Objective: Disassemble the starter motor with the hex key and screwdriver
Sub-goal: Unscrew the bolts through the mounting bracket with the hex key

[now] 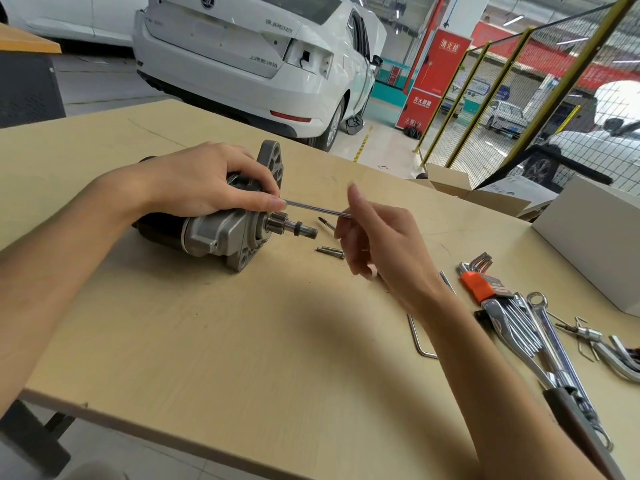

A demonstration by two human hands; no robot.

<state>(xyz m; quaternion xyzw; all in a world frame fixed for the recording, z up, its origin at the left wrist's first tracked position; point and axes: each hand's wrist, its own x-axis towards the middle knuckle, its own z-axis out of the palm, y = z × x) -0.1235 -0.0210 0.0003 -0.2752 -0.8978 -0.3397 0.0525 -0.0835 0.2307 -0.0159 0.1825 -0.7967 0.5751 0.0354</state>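
Observation:
The starter motor [221,233] lies on its side on the wooden table [242,341], pinion shaft pointing right. My left hand [207,181] grips its upper housing. A long thin metal rod [311,208] runs from my left fingertips to my right hand [381,244], which pinches its right end. Small removed screws [330,251] lie on the table just right of the pinion. A bent hex key [420,341] lies partly under my right forearm.
A hex key set in an orange holder [476,282], several chrome wrenches [526,327] and other tools lie at the right. A white box [595,237] and cardboard boxes [450,181] stand at the far right edge. A white car is parked beyond the table.

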